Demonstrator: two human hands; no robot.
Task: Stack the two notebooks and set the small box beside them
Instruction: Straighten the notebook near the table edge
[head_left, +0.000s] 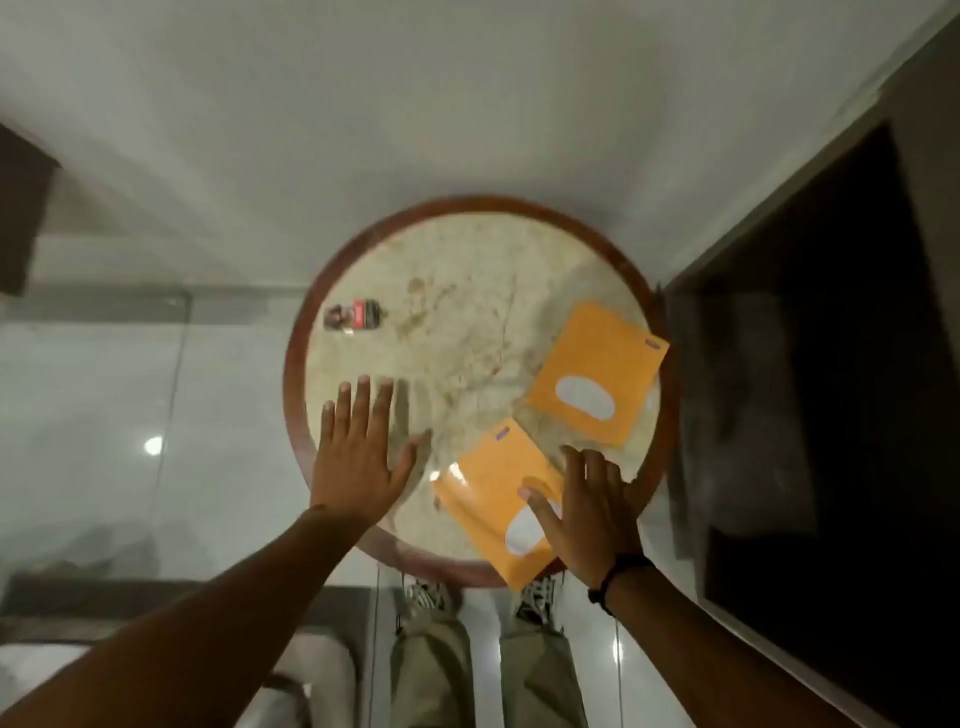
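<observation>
On the round marble worktop with a dark wooden rim (311, 441), 2 thin orange notebooks are lying apart, unstacked. The right hand (587, 514) is pressing the nearer notebook (488, 493), fingers spread, probably to slide it. The farther notebook (597, 374) is lying beyond. 1 small dark box (353, 316) is sitting beyond the left hand (358, 457), fingers splayed, empty.

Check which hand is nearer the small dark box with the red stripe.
Left. The left hand sits just below the small dark box; the right hand is far across, over the near orange notebook.
</observation>
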